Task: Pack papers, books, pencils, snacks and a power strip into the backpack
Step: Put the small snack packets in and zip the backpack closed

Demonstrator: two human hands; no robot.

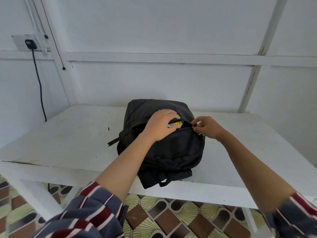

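A black backpack (173,148) lies flat on the white table (68,138), its straps toward me. A zipped opening near its middle is partly open, and a yellow and white packet (177,124) shows inside. My left hand (160,125) lies over the left end of that opening, fingers curled onto the fabric edge above the packet. My right hand (206,127) pinches the zipper pull (195,125) at the right end of the opening. Whatever else is inside the bag is hidden.
A loose black strap end (113,141) sticks out left of the bag. A black plug sits in a wall socket (30,43) at the far left, its cable (40,86) hanging behind the table. The patterned floor (154,217) shows below the table's front edge.
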